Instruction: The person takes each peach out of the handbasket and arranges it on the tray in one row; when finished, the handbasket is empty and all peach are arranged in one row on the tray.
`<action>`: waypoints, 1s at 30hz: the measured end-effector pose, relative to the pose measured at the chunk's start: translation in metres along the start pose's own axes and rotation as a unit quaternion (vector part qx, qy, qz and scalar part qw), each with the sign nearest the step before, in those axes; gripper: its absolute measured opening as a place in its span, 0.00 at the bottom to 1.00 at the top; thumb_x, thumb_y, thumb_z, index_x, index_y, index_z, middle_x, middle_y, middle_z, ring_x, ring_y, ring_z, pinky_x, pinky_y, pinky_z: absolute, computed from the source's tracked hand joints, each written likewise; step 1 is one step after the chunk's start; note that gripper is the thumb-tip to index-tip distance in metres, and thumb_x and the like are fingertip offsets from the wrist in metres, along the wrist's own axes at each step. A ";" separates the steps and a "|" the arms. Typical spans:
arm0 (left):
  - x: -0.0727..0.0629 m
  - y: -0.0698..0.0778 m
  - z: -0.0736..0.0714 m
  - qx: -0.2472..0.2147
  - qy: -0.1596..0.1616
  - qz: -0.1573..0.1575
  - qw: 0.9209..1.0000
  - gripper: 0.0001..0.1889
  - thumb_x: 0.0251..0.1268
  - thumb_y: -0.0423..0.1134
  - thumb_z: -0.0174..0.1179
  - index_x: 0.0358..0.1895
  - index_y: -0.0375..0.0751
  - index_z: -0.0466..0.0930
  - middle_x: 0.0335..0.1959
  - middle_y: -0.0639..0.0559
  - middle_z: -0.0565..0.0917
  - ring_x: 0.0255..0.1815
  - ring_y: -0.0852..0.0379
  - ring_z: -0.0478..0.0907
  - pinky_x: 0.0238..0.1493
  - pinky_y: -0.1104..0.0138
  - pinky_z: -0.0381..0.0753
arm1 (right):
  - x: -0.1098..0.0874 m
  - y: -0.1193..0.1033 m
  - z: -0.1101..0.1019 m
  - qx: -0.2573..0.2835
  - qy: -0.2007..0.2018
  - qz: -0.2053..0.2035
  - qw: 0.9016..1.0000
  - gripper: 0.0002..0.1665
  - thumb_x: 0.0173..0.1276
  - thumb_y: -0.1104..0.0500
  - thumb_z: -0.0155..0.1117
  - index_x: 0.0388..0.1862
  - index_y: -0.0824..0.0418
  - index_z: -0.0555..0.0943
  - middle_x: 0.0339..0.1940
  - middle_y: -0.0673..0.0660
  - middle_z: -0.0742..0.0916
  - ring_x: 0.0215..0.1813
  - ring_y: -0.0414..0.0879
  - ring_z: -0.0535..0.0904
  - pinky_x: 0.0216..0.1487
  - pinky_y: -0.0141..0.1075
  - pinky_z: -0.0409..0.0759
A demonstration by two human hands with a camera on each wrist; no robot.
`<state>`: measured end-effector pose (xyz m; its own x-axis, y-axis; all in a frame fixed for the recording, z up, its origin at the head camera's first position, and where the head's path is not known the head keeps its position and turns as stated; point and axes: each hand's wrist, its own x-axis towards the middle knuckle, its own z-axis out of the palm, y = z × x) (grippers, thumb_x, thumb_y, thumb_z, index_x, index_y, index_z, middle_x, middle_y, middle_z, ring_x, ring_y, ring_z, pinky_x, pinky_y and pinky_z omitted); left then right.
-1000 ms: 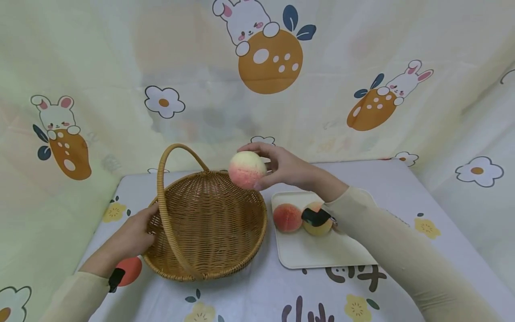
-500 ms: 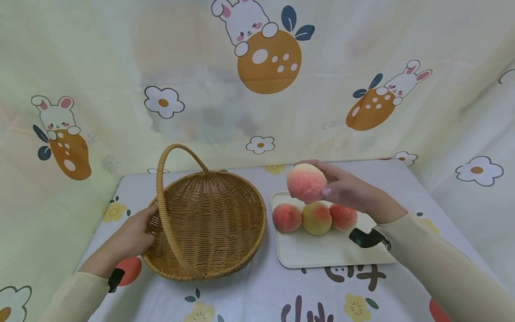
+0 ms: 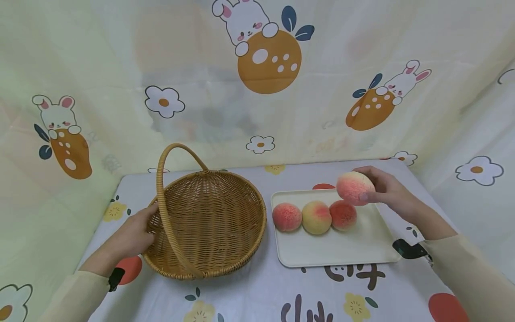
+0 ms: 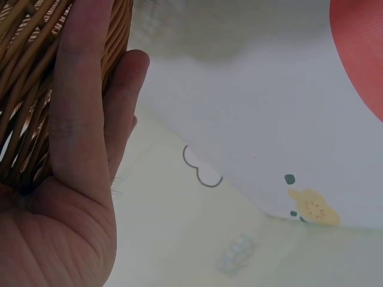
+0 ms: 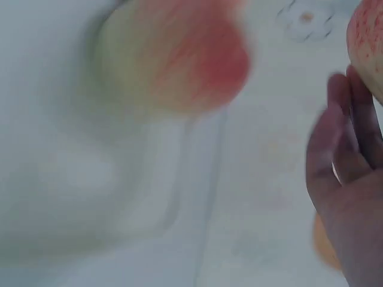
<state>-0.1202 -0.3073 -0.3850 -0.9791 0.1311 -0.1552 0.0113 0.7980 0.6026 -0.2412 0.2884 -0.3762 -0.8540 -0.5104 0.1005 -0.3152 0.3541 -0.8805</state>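
Observation:
A pink-and-cream peach (image 3: 352,188) is held by my right hand (image 3: 392,194) over the back right of the cream tray (image 3: 334,250). Three more peaches sit in a row on that tray: a red one (image 3: 287,217), a yellow one with a red blush (image 3: 316,218) and another red one (image 3: 343,215). To the left, a woven wicker basket (image 3: 213,219) tips its bowl toward me, its arched handle on the left. My left hand (image 3: 138,232) grips the basket's left side; the left wrist view shows the fingers (image 4: 81,113) against the wicker, partly hidden.
A pale printed cloth (image 3: 249,299) covers the table, with flowers, red spots and dark lettering. Behind the table hangs a curtain (image 3: 201,125) with rabbit and flower prints. The basket and tray stand side by side with a narrow gap between.
My right hand has carried the peach from beside the basket's right rim rightward over the tray, uncovering the row of peaches. My left hand and the basket have stayed in place.

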 end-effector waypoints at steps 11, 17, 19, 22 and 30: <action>0.001 0.003 -0.001 0.004 -0.002 0.002 1.000 0.48 0.49 0.17 0.53 0.80 0.31 0.50 0.70 0.21 0.63 0.63 0.24 0.69 0.42 0.46 0.84 | -0.038 0.066 -0.022 -0.168 0.052 0.109 0.978 0.36 0.65 0.53 0.71 0.66 0.66 0.70 0.61 0.64 0.79 0.57 0.57 0.74 0.48 0.51 0.79; 0.001 0.004 0.000 0.002 0.001 0.000 1.000 0.47 0.49 0.17 0.53 0.80 0.31 0.51 0.70 0.22 0.64 0.63 0.25 0.70 0.43 0.45 0.84 | -0.047 0.079 -0.022 -0.149 0.040 0.144 0.978 0.36 0.67 0.49 0.69 0.66 0.66 0.69 0.64 0.71 0.77 0.67 0.70 0.67 0.55 0.73 0.68; 0.001 0.003 0.000 0.001 0.001 0.000 1.000 0.47 0.50 0.17 0.53 0.79 0.31 0.51 0.70 0.23 0.64 0.62 0.25 0.70 0.42 0.45 0.84 | -0.047 0.080 -0.022 -0.154 0.038 0.152 0.976 0.35 0.67 0.47 0.69 0.65 0.65 0.70 0.64 0.71 0.77 0.69 0.70 0.65 0.55 0.75 0.67; -0.001 0.003 0.000 0.003 0.002 0.001 1.000 0.47 0.50 0.18 0.53 0.80 0.32 0.52 0.71 0.24 0.63 0.65 0.25 0.68 0.43 0.46 0.84 | -0.045 0.079 -0.021 -0.164 0.035 0.156 0.974 0.35 0.69 0.44 0.67 0.65 0.63 0.72 0.65 0.69 0.77 0.69 0.71 0.65 0.56 0.75 0.66; -0.002 0.003 0.002 0.000 0.002 0.000 1.000 0.48 0.50 0.18 0.54 0.80 0.32 0.50 0.73 0.24 0.61 0.65 0.26 0.68 0.45 0.45 0.83 | -0.041 0.079 -0.017 -0.201 0.021 0.194 0.960 0.41 0.74 0.34 0.54 0.72 0.61 0.70 0.70 0.71 0.73 0.69 0.72 0.62 0.55 0.74 0.67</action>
<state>-0.1176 -0.3042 -0.3849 -0.9800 0.1278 -0.1525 0.0105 0.7987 0.6016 -0.2378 0.3510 -0.4417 -0.9526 -0.2499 -0.1737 -0.0968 0.7897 -0.6058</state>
